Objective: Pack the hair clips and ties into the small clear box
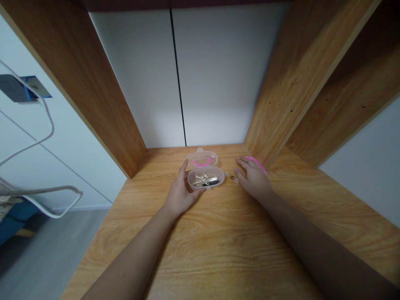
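Observation:
A small clear plastic case [191, 182] sits on the wooden surface, its lid [214, 159] flipped back and showing a pink curved mark. Gold-coloured metal pieces [203, 179] and a slim black item [213, 183] lie inside it. My left hand [181, 196] grips the case at its left side, thumb and fingers on opposite edges. To the right, my right hand [253, 180] rests low over the surface with its fingers stretched out. A pink thing [256, 162] shows along its far edge, mostly hidden. Tiny dark and light pieces [234, 179] lie between that hand and the case.
Wooden uprights stand left [103, 96] and right [300, 83] of the work surface, with a pale back panel [218, 83] behind. White cables [51, 125] hang at the far left by a wall socket [37, 86].

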{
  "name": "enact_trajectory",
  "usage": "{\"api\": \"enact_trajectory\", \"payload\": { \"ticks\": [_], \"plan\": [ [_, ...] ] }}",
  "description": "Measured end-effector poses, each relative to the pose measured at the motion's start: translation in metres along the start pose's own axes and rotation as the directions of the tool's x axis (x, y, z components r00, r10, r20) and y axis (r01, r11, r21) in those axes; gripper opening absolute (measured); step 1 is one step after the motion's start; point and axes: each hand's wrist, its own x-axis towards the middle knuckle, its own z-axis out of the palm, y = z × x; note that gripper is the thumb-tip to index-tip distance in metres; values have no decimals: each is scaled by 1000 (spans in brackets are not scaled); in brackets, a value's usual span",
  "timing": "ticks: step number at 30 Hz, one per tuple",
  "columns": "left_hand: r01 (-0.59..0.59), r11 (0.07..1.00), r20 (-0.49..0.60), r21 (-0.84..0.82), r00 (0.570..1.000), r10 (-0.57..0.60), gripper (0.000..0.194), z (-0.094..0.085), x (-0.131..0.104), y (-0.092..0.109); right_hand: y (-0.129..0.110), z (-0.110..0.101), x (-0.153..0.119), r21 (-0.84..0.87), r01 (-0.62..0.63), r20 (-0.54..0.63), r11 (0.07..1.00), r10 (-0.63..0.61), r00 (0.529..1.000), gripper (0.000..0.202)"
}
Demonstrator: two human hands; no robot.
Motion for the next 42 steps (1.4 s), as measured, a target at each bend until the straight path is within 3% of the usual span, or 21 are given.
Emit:
{"api": "enact_trajectory", "payload": {
  "ticks": [4,8,11,15,22,25,29,34,38,42],
  "plan": [
    [-67,991,0,-118,998,67,118,2,0,5,-23,-6,-6,321,213,-66,923,-203,977,56],
    [-114,979,-2,-172,993,116,118,3,-1,8,-37,-10,-13,443,315,-104,839,-301,948,62],
    [-145,973,7,-180,989,149,120,4,-2,7,-38,-7,-16,525,294,-107,799,-280,954,67],
    [-159,973,73,-167,982,173,122,4,-2,2,-34,-2,-16,648,182,-90,740,-164,982,73],
    [-306,951,251,38,924,287,98,-5,-4,13,-33,-6,-17,622,97,-21,777,-107,994,52],
    [-306,950,300,56,913,277,100,-10,-5,21,-34,-7,-16,633,64,5,771,-87,996,49],
    [-264,956,306,127,928,215,76,-13,-5,14,-34,-6,-16,667,38,41,744,-88,995,47],
    [-252,952,310,171,931,191,80,-12,-3,-1,-36,-6,-18,682,101,-3,725,-135,991,35],
    [-254,961,312,110,927,209,78,-10,-4,1,-38,-12,-19,614,151,-4,775,-189,982,33],
    [-288,954,307,88,919,249,83,-7,-5,5,-37,-17,-20,609,245,-22,754,-292,956,34]
  ]
}}
